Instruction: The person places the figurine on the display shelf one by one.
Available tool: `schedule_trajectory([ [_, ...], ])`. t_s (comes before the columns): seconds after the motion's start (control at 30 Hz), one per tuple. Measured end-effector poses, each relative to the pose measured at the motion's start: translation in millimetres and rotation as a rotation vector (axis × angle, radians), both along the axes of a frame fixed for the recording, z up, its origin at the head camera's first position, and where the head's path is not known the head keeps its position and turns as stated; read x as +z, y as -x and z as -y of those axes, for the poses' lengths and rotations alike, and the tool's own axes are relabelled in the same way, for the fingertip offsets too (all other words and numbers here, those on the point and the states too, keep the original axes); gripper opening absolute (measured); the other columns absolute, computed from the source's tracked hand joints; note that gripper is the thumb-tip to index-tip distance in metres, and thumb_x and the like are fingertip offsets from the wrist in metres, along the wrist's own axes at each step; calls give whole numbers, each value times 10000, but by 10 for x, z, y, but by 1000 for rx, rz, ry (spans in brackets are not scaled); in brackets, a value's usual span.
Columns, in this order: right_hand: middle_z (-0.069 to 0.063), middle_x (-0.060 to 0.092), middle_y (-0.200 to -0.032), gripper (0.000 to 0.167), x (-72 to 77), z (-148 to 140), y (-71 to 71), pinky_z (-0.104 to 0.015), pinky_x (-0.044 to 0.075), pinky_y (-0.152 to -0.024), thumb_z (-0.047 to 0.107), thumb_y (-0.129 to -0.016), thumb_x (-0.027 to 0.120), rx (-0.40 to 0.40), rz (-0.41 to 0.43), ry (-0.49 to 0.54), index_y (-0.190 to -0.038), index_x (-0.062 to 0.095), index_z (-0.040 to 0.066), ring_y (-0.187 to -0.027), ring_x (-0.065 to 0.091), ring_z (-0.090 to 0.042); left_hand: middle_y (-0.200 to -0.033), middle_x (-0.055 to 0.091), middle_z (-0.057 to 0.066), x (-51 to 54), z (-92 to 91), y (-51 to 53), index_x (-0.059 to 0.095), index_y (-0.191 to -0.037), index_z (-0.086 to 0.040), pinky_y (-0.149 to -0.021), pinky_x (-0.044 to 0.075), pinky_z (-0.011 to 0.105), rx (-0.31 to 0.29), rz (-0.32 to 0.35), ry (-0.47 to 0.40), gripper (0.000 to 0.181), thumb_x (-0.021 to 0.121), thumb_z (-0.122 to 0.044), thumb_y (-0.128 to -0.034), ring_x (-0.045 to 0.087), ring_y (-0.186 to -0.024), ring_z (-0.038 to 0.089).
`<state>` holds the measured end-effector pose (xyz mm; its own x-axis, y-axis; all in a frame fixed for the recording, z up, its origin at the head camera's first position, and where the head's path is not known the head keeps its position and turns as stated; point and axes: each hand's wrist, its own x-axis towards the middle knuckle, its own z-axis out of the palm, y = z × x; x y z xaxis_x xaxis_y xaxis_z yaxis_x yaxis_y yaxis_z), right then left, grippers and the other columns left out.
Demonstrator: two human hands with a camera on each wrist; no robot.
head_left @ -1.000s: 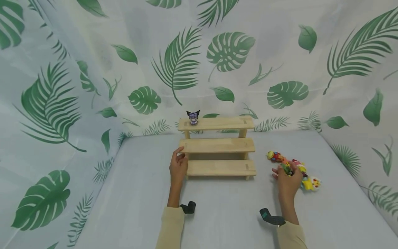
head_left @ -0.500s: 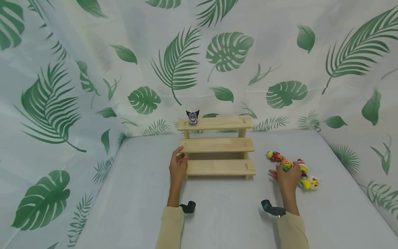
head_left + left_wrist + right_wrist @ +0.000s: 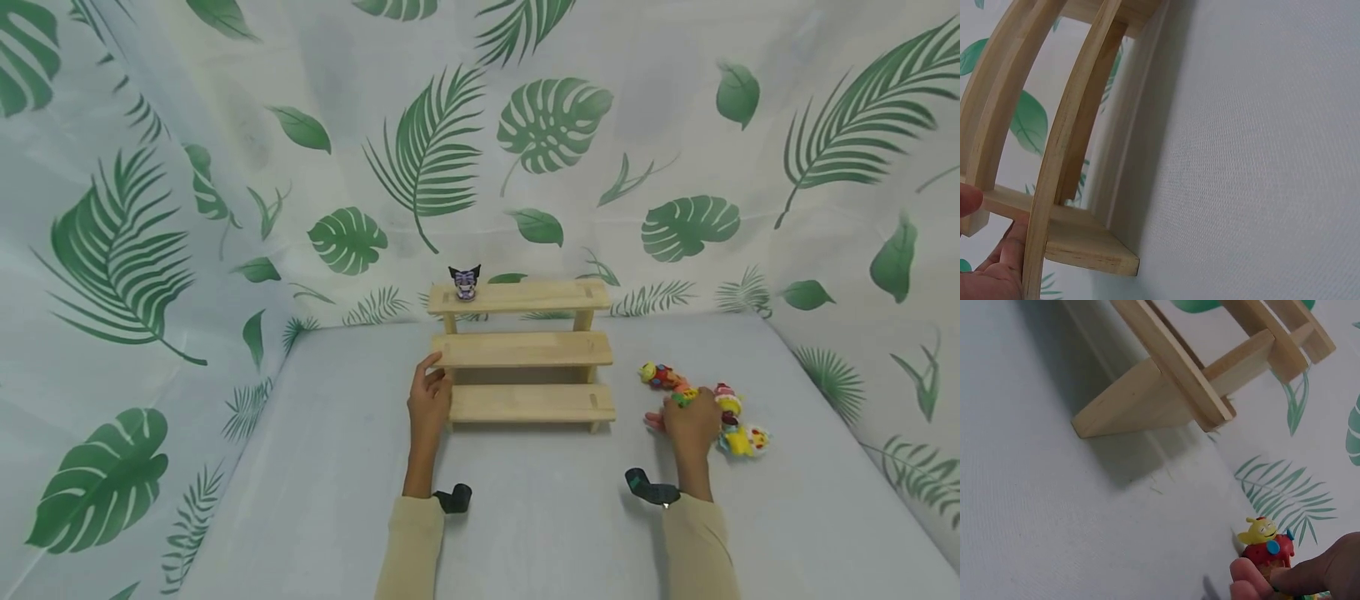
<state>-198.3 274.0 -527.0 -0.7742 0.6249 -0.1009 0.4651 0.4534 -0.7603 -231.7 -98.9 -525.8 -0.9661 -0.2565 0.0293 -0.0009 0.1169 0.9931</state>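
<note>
Right of the wooden rack [image 3: 528, 350], held by the left grip [image 3: 430, 402], the half-closed right grip [image 3: 693, 421] met the green-yellow figurine [image 3: 683, 398] — hold indeterminable; the pickup step apparently required a firm pinch next.

A stepped wooden stand [image 3: 525, 350] and a cluster of small bright toys.
The pale three-tier stand is upright, its left end held by the left hand [image 3: 430, 404] near the middle tier; a purple figurine [image 3: 466, 285] with pointed black ears stands at the left of the top tier. Right of the stand, the right hand [image 3: 693, 425] pinches a green-and-yellow figurine [image 3: 683, 399], mostly hidden. Close by are a red figurine [image 3: 1268, 549] with a smiling yellow head and blue spots, a pink-and-yellow toy [image 3: 727, 402], and a yellow piece [image 3: 738, 442] nearest the viewer.
</note>
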Motion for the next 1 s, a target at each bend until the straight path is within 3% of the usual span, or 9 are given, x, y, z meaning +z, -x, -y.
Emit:
schedule_trajectory([
  [0.13,-381,431,-1325,637,-6,39,-5,-631,286,-1044,140,-887,634,-2,-19,-52,-1395,366,-135,-1259,366,-535,-1256,651,112,-5,0,-2,550,-1331,-300,-837,526,353,6,4,-4,406,583,-151,-954,643,-1105,231],
  [0.3,-384,424,-1305,649,-22,45,25,-629,297,-1031,169,-890,642,10,13,-65,-1401,362,-118,-1246,371,-538,-1249,654,115,-2,-5,3,554,-1328,-306,-838,523,353,7,-10,0,411,583,-139,-954,644,-1095,235],
  [0.57,-388,466,-1308,703,-60,-2,60,-625,365,-1000,226,-908,645,108,103,-164,-1441,335,-112,-1189,438,-537,-1250,652,111,-11,-1,2,553,-1328,-309,-850,528,360,6,-22,-1,409,581,-142,-956,642,-1110,235],
  [0.73,-371,471,-1269,729,-77,12,77,-608,414,-934,245,-880,695,112,138,-146,-1437,342,-65,-1138,458,-509,-1243,657,112,-13,-4,8,557,-1323,-309,-846,526,359,6,-18,-6,407,587,-142,-954,645,-1097,234],
  [1.0,-400,382,-1331,755,-19,49,74,-641,370,-1026,255,-929,638,169,169,-81,-1480,249,-83,-1184,399,-510,-1239,659,115,-11,0,10,562,-1319,-308,-844,520,369,0,-30,-11,401,592,-138,-957,645,-1100,246],
])
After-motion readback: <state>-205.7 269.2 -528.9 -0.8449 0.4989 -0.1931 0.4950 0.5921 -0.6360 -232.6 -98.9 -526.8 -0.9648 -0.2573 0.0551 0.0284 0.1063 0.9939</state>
